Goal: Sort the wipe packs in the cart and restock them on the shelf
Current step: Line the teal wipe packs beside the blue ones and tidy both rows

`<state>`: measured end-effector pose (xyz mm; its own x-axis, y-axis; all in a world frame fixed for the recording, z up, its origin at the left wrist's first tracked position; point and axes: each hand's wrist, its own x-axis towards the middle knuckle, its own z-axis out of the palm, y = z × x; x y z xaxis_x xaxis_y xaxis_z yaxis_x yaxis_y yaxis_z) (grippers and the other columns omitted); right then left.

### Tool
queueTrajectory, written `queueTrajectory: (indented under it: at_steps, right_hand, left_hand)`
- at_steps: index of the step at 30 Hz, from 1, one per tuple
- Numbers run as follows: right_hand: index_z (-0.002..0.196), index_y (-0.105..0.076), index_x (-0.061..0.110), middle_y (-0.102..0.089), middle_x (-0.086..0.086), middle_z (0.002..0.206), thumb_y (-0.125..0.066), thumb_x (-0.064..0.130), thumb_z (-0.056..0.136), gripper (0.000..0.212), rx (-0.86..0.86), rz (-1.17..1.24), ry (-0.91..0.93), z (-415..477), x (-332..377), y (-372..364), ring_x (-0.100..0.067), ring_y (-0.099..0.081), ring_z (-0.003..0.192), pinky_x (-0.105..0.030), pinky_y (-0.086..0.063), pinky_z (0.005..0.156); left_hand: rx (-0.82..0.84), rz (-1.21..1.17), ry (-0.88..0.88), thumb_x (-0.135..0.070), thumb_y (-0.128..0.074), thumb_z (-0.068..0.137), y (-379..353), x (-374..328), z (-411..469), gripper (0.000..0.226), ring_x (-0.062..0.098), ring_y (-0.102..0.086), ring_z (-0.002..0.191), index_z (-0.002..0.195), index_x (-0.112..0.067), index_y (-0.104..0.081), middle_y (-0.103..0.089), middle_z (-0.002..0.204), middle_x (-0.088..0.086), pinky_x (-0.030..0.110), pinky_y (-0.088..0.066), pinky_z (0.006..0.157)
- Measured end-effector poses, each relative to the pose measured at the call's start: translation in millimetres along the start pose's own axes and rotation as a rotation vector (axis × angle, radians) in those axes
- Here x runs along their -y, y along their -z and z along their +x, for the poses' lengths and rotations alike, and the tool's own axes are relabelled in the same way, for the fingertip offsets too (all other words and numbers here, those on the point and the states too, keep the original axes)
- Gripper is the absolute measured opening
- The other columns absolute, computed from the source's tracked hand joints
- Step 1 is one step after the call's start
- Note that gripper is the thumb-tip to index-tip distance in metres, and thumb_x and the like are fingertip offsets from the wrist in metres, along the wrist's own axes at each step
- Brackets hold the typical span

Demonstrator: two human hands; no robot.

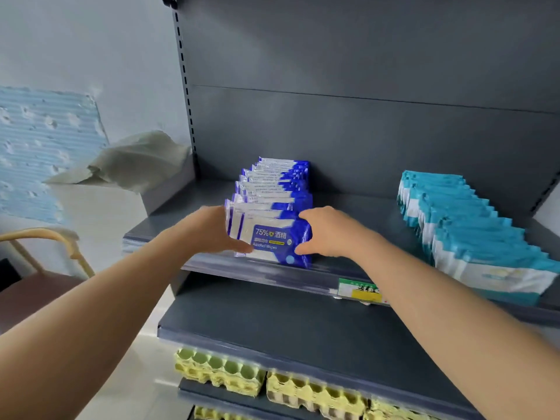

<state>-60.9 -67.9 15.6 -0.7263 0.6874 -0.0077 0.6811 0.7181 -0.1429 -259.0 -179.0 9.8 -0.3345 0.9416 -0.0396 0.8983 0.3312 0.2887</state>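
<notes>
Two hands steady the front blue pack at the shelf's edge.

The left hand [212, 230] and right hand [327, 231] each grip one end of the front pack [269, 241], thumbs on its printed face and fingers wrapped round its sides. It heads the blue row [272, 189] on the shelf [348, 213], close to the lip. To do this well, I judge, squeeze evenly from both ends and slide it flush against the pack behind. Keep it upright with the label outward, and leave the teal row [472, 225], well apart on the right, untouched. No cart shows.
</notes>
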Motion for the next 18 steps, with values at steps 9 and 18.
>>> queueTrajectory:
  at_steps: [9, 18]
  right_hand:
    - [0.088, -0.051, 0.017, -0.056, 0.007, 0.078, -0.078, 0.043, 0.072, 0.041, -0.138, 0.179, -0.133, 19, 23, -23, -0.016, -0.055, 0.076, -0.027, -0.042, 0.058]
    - [0.134, -0.034, 0.021, -0.049, 0.017, 0.124, -0.083, 0.041, 0.068, 0.085, -0.100, 0.733, -0.307, 25, 11, -13, -0.002, -0.047, 0.113, -0.026, -0.036, 0.096]
  left_hand:
    - [-0.001, -0.186, -0.173, -0.040, -0.082, 0.067, -9, 45, 44, 0.034, 0.001, -0.059, 0.065, 0.092, -0.026, -0.063, -0.067, 0.082, -0.012, 0.014, -0.041, 0.055]
    - [0.228, -0.579, -0.087, -0.045, -0.091, 0.049, 3, 42, 62, 0.099, 0.008, -0.065, 0.093, 0.129, -0.019, -0.038, -0.063, 0.119, -0.008, 0.033, -0.054, 0.084]
